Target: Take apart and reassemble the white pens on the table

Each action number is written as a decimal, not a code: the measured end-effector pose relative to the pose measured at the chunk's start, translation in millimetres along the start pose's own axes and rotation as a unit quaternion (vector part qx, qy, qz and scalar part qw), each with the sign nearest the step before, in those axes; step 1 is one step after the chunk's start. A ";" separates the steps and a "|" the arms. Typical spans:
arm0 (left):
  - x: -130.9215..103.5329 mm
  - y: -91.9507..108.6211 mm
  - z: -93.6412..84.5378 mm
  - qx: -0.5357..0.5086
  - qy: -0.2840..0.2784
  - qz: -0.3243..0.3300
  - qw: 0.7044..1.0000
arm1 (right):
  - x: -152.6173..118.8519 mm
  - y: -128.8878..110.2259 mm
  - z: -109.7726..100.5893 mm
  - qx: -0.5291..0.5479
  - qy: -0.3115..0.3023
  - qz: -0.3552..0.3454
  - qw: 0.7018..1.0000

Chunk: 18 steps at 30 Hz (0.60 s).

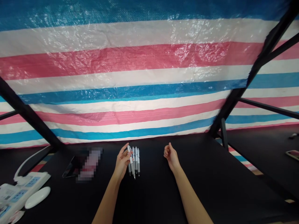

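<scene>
My left hand point(122, 160) is closed on a white and grey pen point(131, 162), its tip pointing down toward me. Just behind and to the right of it, several similar pens point(136, 160) lie side by side on the black table point(149, 193); the held pen and my fingers partly cover them. Further right, my right hand point(171, 155) hovers apart from the pens with its fingers curled in and the thumb up. Nothing shows in its grip, though the inside of the curled fingers is partly hidden.
A dark phone point(74, 166) lies to the left beside a blurred patch. At the lower left are a white power strip point(28, 183) with a cable and a white oval object point(37, 197). Black frame bars point(221, 115) flank a striped sheet point(140, 68) behind the table.
</scene>
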<state>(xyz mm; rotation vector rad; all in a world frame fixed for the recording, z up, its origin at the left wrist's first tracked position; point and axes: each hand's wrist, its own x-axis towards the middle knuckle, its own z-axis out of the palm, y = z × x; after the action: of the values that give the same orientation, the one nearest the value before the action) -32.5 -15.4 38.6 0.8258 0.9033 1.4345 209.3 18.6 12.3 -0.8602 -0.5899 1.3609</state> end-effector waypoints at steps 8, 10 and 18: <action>1.3 -1.5 -1.5 -0.005 0.006 0.003 1.000 | 0.9 1.9 -2.3 0.005 0.000 0.001 1.000; 1.3 -1.1 -1.1 -0.004 0.009 0.004 1.000 | 1.0 2.1 -2.5 0.003 0.000 -0.001 1.000; 1.8 -0.8 -2.3 0.003 0.011 0.002 1.000 | 0.2 1.5 -1.5 -0.003 0.002 -0.005 1.000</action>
<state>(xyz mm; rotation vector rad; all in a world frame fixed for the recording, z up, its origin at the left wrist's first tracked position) -34.3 -13.7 36.9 0.8185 0.9239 1.4478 209.7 18.4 10.2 -0.8628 -0.5941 1.3490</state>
